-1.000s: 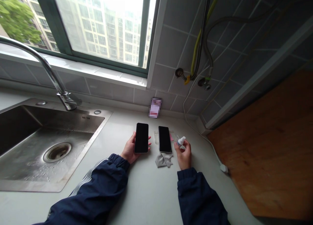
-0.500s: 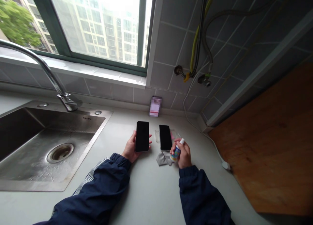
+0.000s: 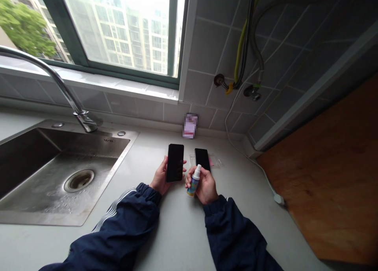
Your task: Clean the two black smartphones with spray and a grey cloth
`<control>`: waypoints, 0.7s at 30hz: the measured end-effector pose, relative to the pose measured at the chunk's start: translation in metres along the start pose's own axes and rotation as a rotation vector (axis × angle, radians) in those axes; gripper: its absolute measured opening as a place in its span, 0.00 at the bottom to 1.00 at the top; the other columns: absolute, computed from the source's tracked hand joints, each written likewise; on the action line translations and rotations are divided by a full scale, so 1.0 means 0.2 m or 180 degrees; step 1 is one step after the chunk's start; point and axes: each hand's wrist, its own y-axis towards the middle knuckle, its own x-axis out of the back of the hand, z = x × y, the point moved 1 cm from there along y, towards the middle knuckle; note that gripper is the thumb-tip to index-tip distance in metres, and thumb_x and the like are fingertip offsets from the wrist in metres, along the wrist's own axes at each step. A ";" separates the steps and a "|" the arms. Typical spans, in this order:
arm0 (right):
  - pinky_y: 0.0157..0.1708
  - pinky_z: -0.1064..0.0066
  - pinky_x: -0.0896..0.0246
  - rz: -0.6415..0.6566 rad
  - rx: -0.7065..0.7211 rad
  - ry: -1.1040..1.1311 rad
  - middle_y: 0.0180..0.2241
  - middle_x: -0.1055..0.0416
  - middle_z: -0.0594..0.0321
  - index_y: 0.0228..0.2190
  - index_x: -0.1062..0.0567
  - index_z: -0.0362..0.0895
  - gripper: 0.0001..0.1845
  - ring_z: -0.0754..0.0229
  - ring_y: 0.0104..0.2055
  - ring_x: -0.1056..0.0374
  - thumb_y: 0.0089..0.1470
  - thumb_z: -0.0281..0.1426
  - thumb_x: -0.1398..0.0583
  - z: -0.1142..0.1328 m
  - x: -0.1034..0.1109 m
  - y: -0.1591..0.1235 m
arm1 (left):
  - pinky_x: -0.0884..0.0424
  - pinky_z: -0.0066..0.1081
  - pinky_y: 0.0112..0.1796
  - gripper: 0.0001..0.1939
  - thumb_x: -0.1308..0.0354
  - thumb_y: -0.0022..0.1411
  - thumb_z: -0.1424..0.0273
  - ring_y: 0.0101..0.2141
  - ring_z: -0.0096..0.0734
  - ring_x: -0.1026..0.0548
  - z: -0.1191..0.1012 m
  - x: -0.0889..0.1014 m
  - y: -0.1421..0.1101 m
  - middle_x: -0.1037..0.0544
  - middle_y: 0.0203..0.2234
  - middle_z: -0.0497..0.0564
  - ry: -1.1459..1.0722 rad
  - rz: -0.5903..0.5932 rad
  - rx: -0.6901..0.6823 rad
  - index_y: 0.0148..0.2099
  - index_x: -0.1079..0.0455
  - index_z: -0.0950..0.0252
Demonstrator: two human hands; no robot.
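My left hand (image 3: 160,179) grips a black phone (image 3: 175,163), screen up, just above the pale counter. Close to its right, my right hand (image 3: 205,186) is wrapped round a small spray bottle (image 3: 193,182) with a white nozzle and colourful label, the nozzle tilted toward the held phone. A second black phone (image 3: 202,159) lies flat on the counter behind my right hand, on a clear plastic sleeve (image 3: 215,160). The grey cloth seen earlier is hidden by my right hand.
A steel sink (image 3: 59,176) with a curved tap (image 3: 73,106) fills the left. A small blurred packet (image 3: 189,126) leans on the tiled wall. A white cable (image 3: 260,168) runs to a plug by the wooden board (image 3: 325,176) on the right.
My right hand has carried the spray bottle left from beside the lying phone to next to the held phone, turning it more upright. The left hand keeps holding its phone.
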 end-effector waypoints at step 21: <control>0.06 0.78 0.53 -0.0375 -0.0292 -0.0551 0.08 0.45 0.71 0.15 0.34 0.44 0.32 0.70 0.07 0.52 0.59 0.55 0.47 -0.10 0.04 -0.05 | 0.26 0.35 0.39 0.26 0.52 0.71 0.57 0.38 0.42 0.20 0.09 -0.03 -0.04 0.21 0.49 0.65 0.0506 0.0566 0.0067 0.58 0.28 0.72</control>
